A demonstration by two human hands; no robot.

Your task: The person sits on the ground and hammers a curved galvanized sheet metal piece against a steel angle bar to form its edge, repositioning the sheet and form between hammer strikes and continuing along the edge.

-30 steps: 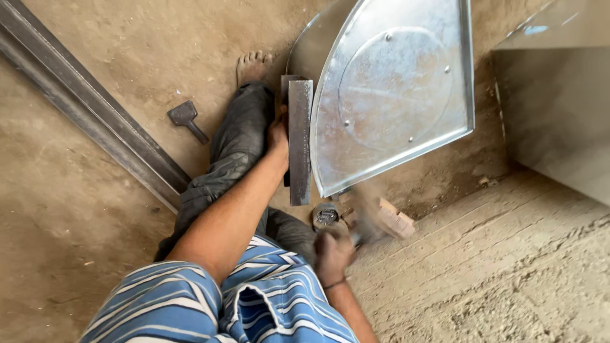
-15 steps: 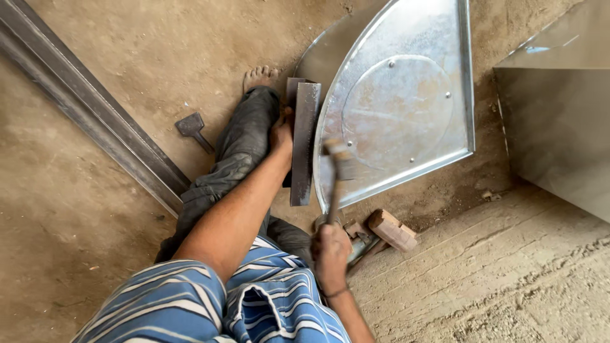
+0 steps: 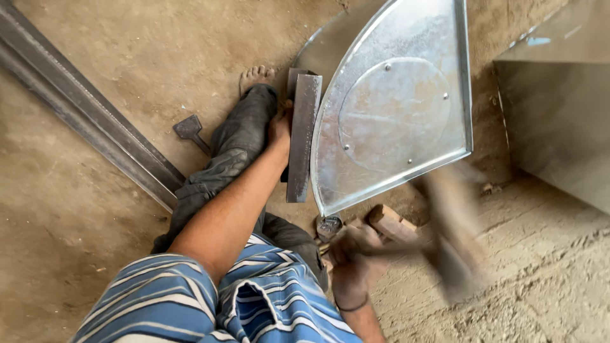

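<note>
A fan-shaped galvanised sheet-metal piece [image 3: 394,108] with a round riveted patch stands on edge over the dirt floor. My left hand [image 3: 279,130] grips a dark steel bar [image 3: 304,136] held against the sheet's curved left edge. My right hand [image 3: 352,257] is closed on the handle of a hammer [image 3: 454,235], which is blurred with motion and swung out to the right, away from the sheet. My leg and bare foot [image 3: 254,76] stretch out under the bar.
A long steel angle section [image 3: 82,117] runs diagonally at the left. A small chisel-like tool [image 3: 190,132] lies on the floor beside my leg. A wooden block [image 3: 391,222] and a small round object [image 3: 329,225] lie below the sheet. A metal box [image 3: 559,108] stands at the right.
The hammer has swung from near the sheet's lower edge out to the right and low. The sheet and bar have stayed in place under my left hand.
</note>
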